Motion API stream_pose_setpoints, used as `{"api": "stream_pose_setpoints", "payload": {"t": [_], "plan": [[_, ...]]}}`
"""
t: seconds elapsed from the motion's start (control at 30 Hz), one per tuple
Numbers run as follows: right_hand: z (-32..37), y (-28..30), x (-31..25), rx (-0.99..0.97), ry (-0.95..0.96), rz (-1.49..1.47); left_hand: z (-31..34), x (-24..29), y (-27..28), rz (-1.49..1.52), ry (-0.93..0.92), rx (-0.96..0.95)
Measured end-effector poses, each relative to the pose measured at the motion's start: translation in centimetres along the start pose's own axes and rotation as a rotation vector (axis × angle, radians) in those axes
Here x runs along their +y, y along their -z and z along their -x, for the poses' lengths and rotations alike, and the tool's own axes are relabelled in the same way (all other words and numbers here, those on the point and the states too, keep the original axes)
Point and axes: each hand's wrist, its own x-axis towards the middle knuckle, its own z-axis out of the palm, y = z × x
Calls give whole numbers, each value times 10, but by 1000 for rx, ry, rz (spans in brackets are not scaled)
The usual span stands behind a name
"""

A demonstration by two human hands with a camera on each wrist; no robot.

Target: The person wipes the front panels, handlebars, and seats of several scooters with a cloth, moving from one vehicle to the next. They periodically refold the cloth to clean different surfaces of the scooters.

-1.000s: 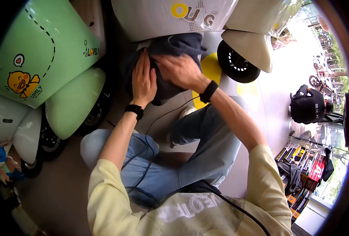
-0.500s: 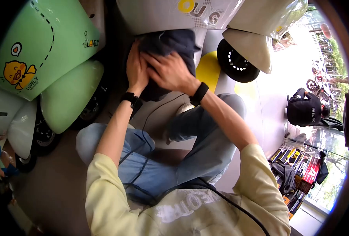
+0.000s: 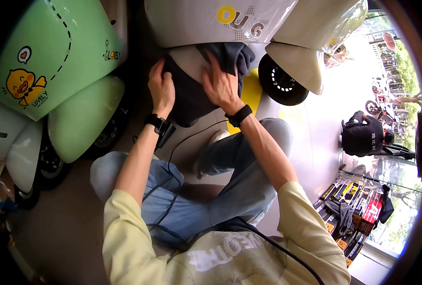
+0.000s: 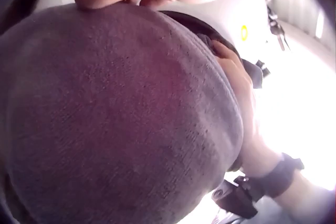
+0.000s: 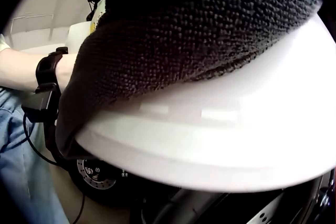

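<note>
over one fender [image 3: 186,60], one cloth [image 3: 194,102] meets one extended right grip [image 3: 222,85], one left grip [image 3: 162,91] (hold unclear).

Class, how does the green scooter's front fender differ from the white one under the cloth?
The green fender is bare; the white fender is partly covered by a dark gray cloth. The left hand and right hand are at the white fender, neither at the green fender. Both fenders are smooth and rounded.
</note>
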Motion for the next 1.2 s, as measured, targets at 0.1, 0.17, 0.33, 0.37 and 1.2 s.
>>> {"api": "stream_pose_setpoints", "payload": {"t": [0.1,0.17,0.33,0.37,1.2], "plan": [[17,-25,24,-4,-83,-82,13,27,-5,-109,-297,-67],[17,-26,27,90,35,-64,19,43,-8,-61,-435,-188],[14,-18,18,231,-242,-365,17,54,-7,-6,-618,-503],[13,-16,17,288,-267,-316,12,53,-4,9,-605,-511],[49,-56,57,258,-611,-76,-26,0,4,-137,290,-220]]}}
